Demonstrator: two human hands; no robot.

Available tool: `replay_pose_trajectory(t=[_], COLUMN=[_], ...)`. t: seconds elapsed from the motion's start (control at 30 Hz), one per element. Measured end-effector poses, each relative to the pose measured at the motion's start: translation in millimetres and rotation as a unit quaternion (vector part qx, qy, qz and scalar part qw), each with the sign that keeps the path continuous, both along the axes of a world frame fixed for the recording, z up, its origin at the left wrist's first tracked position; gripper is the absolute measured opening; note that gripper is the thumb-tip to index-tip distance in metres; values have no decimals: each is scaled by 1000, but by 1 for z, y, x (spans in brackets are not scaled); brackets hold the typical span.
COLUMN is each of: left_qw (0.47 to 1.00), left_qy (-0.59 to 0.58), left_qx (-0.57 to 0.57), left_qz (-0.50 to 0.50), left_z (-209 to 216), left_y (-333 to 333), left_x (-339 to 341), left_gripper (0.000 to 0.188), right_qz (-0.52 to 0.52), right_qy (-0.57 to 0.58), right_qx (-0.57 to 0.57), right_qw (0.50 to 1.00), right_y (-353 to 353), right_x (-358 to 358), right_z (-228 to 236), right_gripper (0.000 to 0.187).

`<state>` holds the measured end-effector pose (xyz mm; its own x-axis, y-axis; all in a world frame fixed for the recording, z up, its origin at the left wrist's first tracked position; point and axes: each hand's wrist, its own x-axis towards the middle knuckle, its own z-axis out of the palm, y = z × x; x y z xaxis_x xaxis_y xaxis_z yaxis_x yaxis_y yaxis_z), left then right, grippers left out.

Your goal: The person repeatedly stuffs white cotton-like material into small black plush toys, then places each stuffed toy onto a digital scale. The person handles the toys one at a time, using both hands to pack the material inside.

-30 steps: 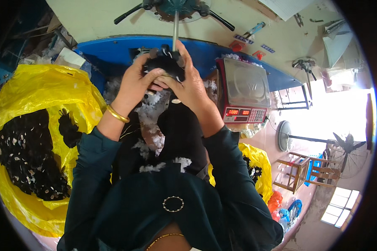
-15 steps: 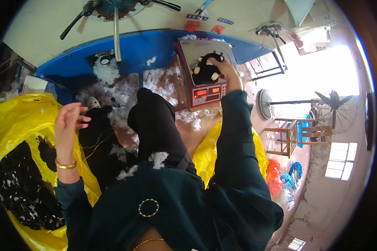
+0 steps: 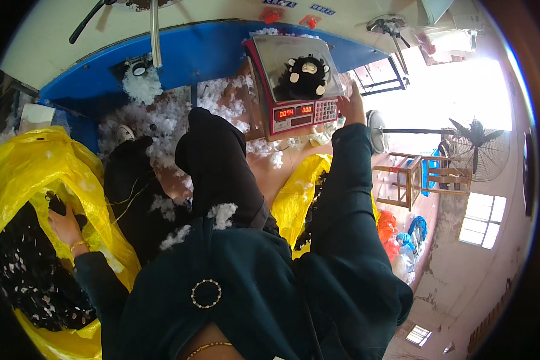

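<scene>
A black plush toy with a pale muzzle and pale paws rests on the metal pan of a red-edged weighing scale, whose display is lit red. Just right of the scale is my right hand, its fingers stretched out, apart from the toy. On the left, my left hand reaches into the mouth of a yellow woven bag. Its fingers close round a black plush piece; the fingertips are partly hidden. More black plush pieces with pale patches fill that bag.
White stuffing fluff covers the floor and my clothes. A second yellow bag lies by my right arm. Ahead is a blue-fronted machine with a metal tube. A standing fan and wooden chairs stand to the right.
My right hand has let go of the plush toy and moved right, off the scale pan. My left hand has dropped from the air into the yellow bag. The display reading has risen.
</scene>
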<state>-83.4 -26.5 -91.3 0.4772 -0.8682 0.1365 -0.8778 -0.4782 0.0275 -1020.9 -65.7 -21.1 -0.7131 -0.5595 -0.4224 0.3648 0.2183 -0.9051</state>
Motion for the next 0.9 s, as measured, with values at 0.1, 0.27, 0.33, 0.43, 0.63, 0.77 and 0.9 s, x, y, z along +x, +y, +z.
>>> replay_pose_trajectory(t=[0.1,0.27,0.33,0.43,0.63,0.77,0.9], left_qw=[996,919,864,733,746,668,617], left_qy=[66,313,408,558,530,623,674], left_qx=[-51,-233,-284,-372,-403,-403,-401], left_qz=[16,63,77,112,-16,51,57], left_z=[34,33,36,102,140,162,162], left_y=[16,1,28,31,13,-9,-9], left_x=[26,29,55,2,-26,-88,-113], left_gripper=[51,47,41,40,35,32,31], right_qz=[101,407,423,512,485,432,466], right_qy=[96,214,208,265,111,236,-5], right_qx=[108,-14,-9,-34,-283,-187,-319], right_qw=[984,888,882,817,820,850,825], right_y=[-50,-102,-116,-73,-54,-106,-77], right_x=[148,145,218,327,458,479,484], right_z=[60,-3,-3,64,137,134,133], right_gripper=[65,34,36,44,41,36,44])
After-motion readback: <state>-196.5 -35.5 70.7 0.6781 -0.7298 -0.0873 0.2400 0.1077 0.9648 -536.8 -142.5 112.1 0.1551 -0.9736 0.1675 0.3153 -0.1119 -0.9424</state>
